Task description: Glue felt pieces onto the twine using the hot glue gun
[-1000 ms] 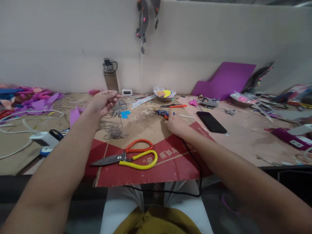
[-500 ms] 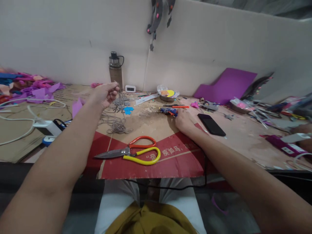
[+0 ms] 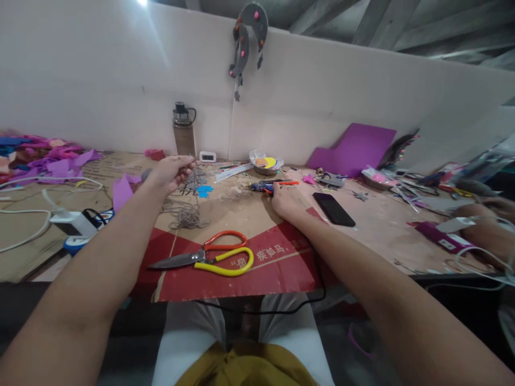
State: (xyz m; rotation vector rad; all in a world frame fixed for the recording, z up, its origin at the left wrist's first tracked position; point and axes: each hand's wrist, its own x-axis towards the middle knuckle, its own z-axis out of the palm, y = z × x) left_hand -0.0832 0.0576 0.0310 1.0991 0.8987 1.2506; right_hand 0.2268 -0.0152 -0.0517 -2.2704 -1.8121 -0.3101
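Table (image 3: 386, 236): 1 bowl (image 3: 266, 170) holding yellow, orange pieces (image 3: 269, 162).

The right hand (image 3: 284, 203) is covering part of the blue tool (image 3: 258, 187) — the grey strand (image 3: 196, 174) is blurring near the left hand (image 3: 173, 172) — and the left edge is cropping the coloured scraps (image 3: 60, 167).

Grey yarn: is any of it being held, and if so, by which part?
Yes. The left hand pinches a raised strand of grey yarn near its top; the tangle below lies on the cardboard.
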